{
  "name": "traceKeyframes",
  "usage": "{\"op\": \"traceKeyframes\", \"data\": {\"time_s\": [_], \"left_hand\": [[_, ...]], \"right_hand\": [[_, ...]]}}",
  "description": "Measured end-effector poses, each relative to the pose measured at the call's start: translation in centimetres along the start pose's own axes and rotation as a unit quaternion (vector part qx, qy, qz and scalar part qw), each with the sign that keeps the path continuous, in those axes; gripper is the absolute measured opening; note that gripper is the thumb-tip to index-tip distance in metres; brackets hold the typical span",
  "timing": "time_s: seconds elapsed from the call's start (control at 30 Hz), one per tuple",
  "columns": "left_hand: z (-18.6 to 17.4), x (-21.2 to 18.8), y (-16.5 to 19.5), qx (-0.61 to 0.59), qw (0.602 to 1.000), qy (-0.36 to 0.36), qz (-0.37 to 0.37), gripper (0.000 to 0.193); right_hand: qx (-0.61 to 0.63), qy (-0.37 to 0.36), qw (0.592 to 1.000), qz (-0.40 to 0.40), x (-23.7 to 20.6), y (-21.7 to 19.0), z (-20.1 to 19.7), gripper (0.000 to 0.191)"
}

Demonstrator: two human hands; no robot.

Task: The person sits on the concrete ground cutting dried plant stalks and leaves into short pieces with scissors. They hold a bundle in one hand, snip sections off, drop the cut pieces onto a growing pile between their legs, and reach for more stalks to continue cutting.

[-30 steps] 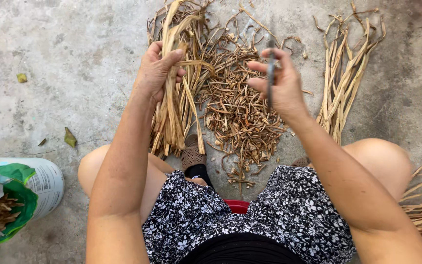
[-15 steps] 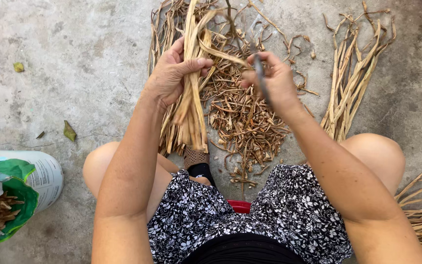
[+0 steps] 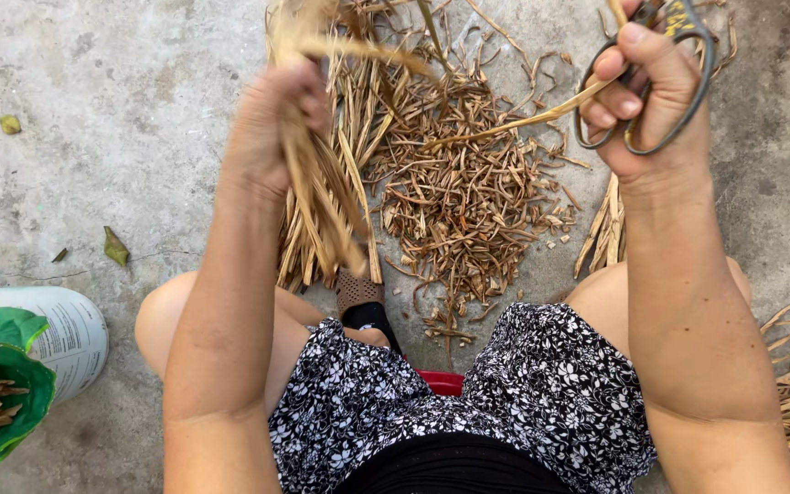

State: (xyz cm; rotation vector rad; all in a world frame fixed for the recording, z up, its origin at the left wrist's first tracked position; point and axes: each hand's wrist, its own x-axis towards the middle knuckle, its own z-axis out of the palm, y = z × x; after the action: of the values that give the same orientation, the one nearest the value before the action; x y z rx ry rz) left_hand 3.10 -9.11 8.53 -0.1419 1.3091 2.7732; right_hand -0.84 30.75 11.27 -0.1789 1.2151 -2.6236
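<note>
Above concrete, left hand (image 3: 278, 128) gripping stalks (image 3: 322, 197) (blurred), right hand (image 3: 648, 101) clutching scissors (image 3: 688, 55)

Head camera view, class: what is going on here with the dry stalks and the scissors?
A seated person grips a bundle of dry tan stalks in the left hand. The right hand holds grey metal scissors and one thin stalk. A pile of short brown cut pieces lies on the grey concrete floor between them.

one pair of scissors (image 3: 660, 82), two hands, one green-lined sack (image 3: 2, 402), three fallen leaves
</note>
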Motion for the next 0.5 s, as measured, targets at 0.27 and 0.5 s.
{"op": "traceKeyframes", "data": {"time_s": [0.27, 0.5], "left_hand": [[6.4, -0.6, -1.7, 0.181, 0.981, -0.054, -0.037, 0.037], [9.2, -1.9, -9.0, 0.301, 0.911, -0.247, -0.133, 0.041]], "right_hand": [[0.045, -0.036, 0.997, 0.058, -1.5, 0.3, 2.5, 0.015], [0.078, -0.053, 0.994, 0.056, -0.5, 1.4, 2.2, 0.010]]}}
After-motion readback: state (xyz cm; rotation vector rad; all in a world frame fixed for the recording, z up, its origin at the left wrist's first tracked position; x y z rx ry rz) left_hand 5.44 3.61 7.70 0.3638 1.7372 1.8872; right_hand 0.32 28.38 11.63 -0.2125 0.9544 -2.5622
